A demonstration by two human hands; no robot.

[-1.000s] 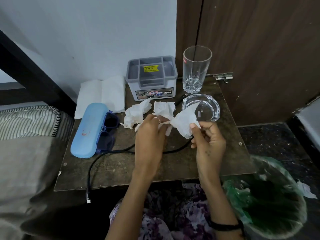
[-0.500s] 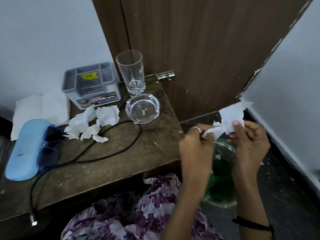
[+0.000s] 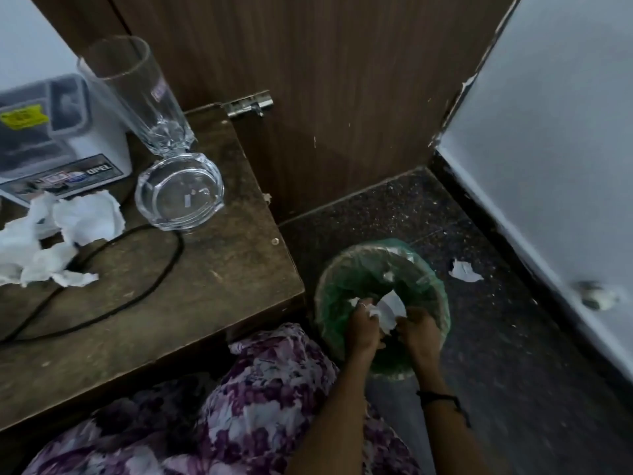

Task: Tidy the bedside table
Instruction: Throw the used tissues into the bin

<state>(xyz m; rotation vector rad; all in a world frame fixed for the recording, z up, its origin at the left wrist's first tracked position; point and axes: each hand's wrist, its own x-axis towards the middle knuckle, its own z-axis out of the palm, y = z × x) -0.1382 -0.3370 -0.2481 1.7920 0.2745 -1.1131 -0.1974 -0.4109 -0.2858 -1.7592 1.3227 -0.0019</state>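
A crumpled white tissue is pinched between my left hand and my right hand, both lowered into the mouth of a bin lined with a green bag on the floor right of the table. More crumpled tissues lie at the left of the brown bedside table. A black cable curls past them. A tall empty glass stands at the back, with a clear glass ashtray in front of it. A grey organiser box sits at the far left.
A scrap of white paper lies on the dark speckled floor right of the bin. A wooden door with a metal latch stands behind the table. A pale wall closes the right side. My floral-clothed lap fills the foreground.
Both hands carried the tissue off the table, to the right and down into the bin's mouth. The view swung right and down; the blue glasses case left the frame.
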